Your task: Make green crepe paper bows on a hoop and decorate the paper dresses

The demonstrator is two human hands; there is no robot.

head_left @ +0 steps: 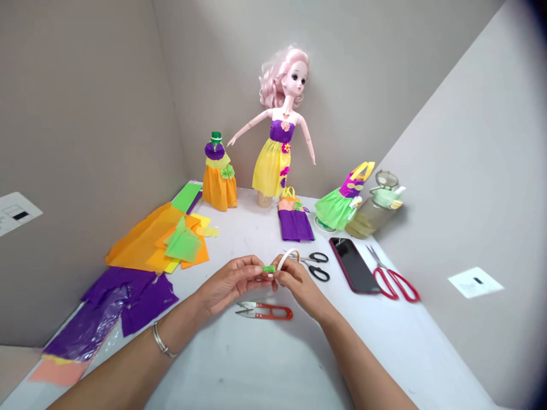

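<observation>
My left hand [233,280] and my right hand [299,285] meet above the white table [256,364]. Both are closed in a pinch. Between the fingertips sits a small green paper piece [269,269]. My right hand also grips a thin white curved band [287,256] that arcs up from the fingers. Red thread snips [265,311] lie on the table just below my hands. A silver bangle circles my left wrist.
A pink-haired doll [280,122] in a purple-yellow paper dress stands at the back, with small paper dresses [219,179] beside it. Orange, green and purple crepe sheets [149,245] lie left. Black scissors [316,265], a phone [354,265], red scissors [395,280] and a jar [376,208] are right.
</observation>
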